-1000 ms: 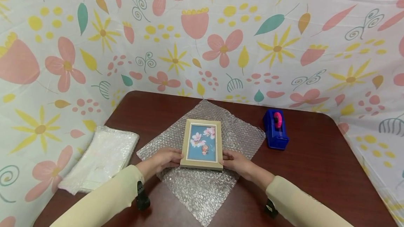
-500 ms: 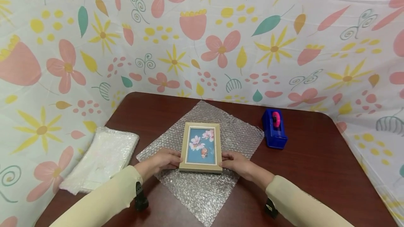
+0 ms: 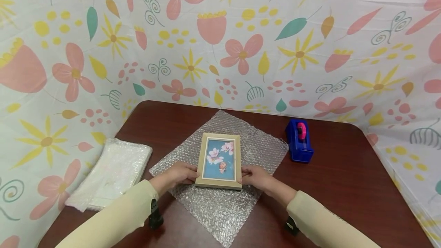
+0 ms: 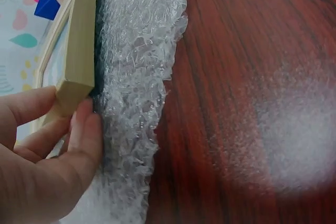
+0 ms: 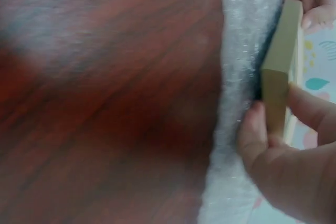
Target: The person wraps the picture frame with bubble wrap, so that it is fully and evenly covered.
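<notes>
A picture frame [image 3: 219,161] with a light wooden border and pink blossoms on blue lies face up over a sheet of bubble wrap [image 3: 220,209], set diagonally on the table. My left hand [image 3: 180,173] pinches its left side near the lower corner. On the opposite side, my right hand [image 3: 257,177] grips the border at about the same height. In the left wrist view, thumb and fingers [image 4: 86,129] close around the frame's corner [image 4: 76,90]. The right wrist view has the right thumb above and fingers [image 5: 255,132] below the border. Some fingertips are hidden beneath the frame.
Folded bubble wrap sheets [image 3: 115,171] lie in a stack at the table's left edge. A blue tape dispenser [image 3: 299,142] with a pink core stands right of the spread sheet. Behind the dark red-brown table [image 3: 344,186] hangs a flower-patterned cloth [image 3: 220,45].
The head view has shifted slightly. Both hands keep hold of the picture frame, which has hardly moved over the bubble wrap.
</notes>
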The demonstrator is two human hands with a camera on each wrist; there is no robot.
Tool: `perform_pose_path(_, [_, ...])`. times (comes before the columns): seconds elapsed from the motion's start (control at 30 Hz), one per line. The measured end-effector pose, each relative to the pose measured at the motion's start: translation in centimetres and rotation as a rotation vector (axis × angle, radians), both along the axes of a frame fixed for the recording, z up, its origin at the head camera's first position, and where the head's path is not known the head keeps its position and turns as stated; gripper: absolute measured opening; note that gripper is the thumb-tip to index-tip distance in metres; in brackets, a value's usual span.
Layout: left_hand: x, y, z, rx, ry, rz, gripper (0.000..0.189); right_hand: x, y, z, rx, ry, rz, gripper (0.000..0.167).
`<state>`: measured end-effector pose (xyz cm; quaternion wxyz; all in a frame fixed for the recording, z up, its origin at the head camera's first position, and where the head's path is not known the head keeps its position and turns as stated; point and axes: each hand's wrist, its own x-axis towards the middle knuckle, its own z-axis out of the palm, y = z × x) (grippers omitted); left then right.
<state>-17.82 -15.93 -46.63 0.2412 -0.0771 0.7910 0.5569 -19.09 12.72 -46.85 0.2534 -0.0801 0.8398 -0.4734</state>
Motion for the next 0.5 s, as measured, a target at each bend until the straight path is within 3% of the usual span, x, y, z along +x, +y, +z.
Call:
perform_pose_path(0.23, [0.17,0.45,0.11,-0.161,0.096,-0.001,0.034,0.21,-0.66,0.68,0.114,0.037,-0.067,0.046])
perform_pose_path(0.5, [-0.1,0.07,-0.05,-0.165,0.09,0.012,0.035,0.26,-0.89,0.0,0.133,0.146,-0.074,0.044])
